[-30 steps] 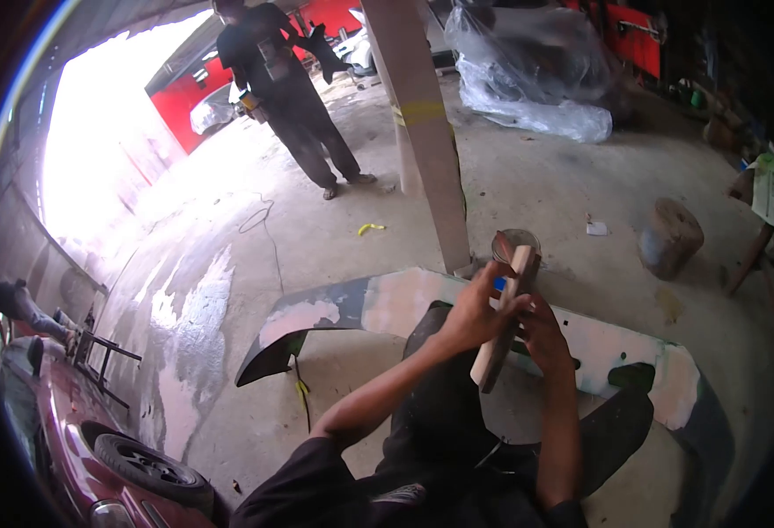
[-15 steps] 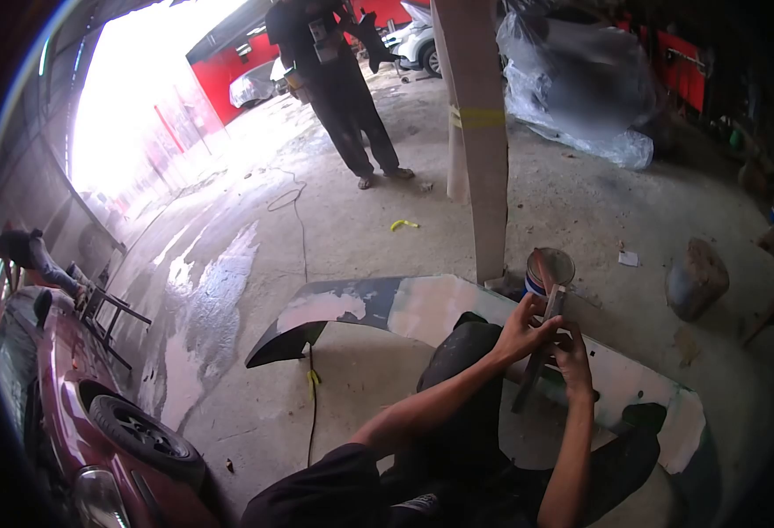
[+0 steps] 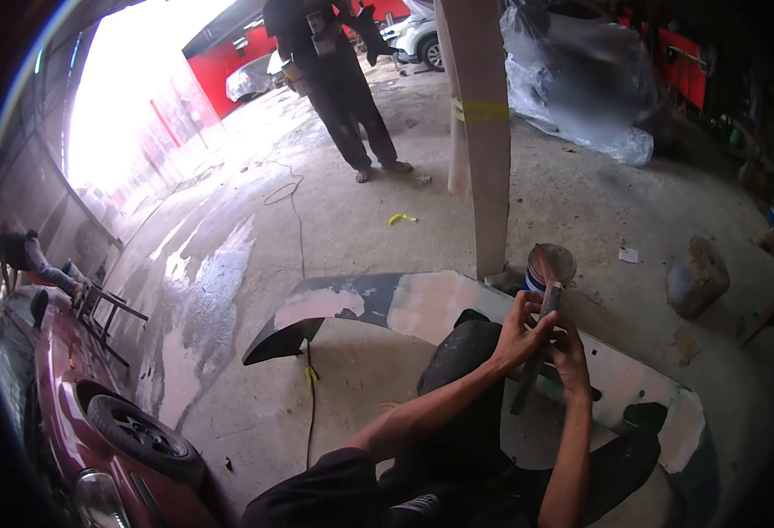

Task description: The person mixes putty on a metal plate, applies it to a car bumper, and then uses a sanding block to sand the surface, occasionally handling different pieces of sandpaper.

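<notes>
Both of my hands are closed on a long narrow sanding block, tilted and seen along its dark edge (image 3: 549,302). My left hand (image 3: 522,333) grips it from the left and my right hand (image 3: 568,356) from the right, with the fingertips almost meeting. Below them lies a long curved car bumper (image 3: 422,304), grey with pinkish filler patches, across the floor in front of my knees. Just beyond my hands stands an open can (image 3: 563,261) with a reddish stick in it. The block's lower end reaches over the bumper.
A concrete pillar (image 3: 484,132) rises behind the can. One person (image 3: 338,88) stands beyond it; another bends at the far left. A maroon car (image 3: 96,414) is at the lower left, a stained container (image 3: 698,280) at the right. A cable (image 3: 300,229) crosses the floor.
The view has swung, so the surroundings sit further right than a second ago. The block has turned from showing its pale face to its dark edge, still between both hands.
</notes>
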Demonstrator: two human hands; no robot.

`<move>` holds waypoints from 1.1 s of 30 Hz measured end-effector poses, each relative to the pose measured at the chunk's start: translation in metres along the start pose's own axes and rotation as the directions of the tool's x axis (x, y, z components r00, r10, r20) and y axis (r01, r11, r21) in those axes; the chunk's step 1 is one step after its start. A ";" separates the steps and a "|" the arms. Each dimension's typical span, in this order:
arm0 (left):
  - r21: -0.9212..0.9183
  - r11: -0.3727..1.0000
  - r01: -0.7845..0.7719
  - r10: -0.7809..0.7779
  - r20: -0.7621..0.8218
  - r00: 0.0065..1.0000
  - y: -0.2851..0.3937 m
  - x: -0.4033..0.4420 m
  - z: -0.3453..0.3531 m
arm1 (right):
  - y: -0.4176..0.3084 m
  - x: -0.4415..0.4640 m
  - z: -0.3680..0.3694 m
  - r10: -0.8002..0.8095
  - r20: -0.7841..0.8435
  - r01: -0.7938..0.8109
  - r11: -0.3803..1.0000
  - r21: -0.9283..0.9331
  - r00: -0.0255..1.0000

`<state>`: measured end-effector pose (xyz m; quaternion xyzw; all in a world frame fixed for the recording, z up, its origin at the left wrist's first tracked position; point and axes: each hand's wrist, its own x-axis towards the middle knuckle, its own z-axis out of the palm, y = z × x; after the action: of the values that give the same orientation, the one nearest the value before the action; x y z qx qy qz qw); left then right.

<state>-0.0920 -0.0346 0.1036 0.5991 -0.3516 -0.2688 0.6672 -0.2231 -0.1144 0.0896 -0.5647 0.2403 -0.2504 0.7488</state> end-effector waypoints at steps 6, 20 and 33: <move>-0.172 0.985 -0.001 -0.003 -0.028 1.000 -0.003 0.000 0.002 | -0.015 -0.009 0.007 -0.061 -0.002 0.060 0.987 -0.150 0.998; -0.443 0.878 0.183 -0.132 0.144 0.981 -0.034 0.025 -0.013 | -0.008 0.002 -0.034 -0.001 -0.260 -0.008 0.999 -0.033 0.966; -0.608 0.572 0.550 -0.310 0.460 0.832 -0.011 0.016 -0.023 | -0.016 -0.005 -0.032 -0.104 -0.169 0.097 0.994 -0.048 0.980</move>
<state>-0.0636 -0.0346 0.0940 0.3075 -0.1566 -0.6285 0.6970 -0.2488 -0.1384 0.0980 -0.5670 0.2799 -0.3306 0.7006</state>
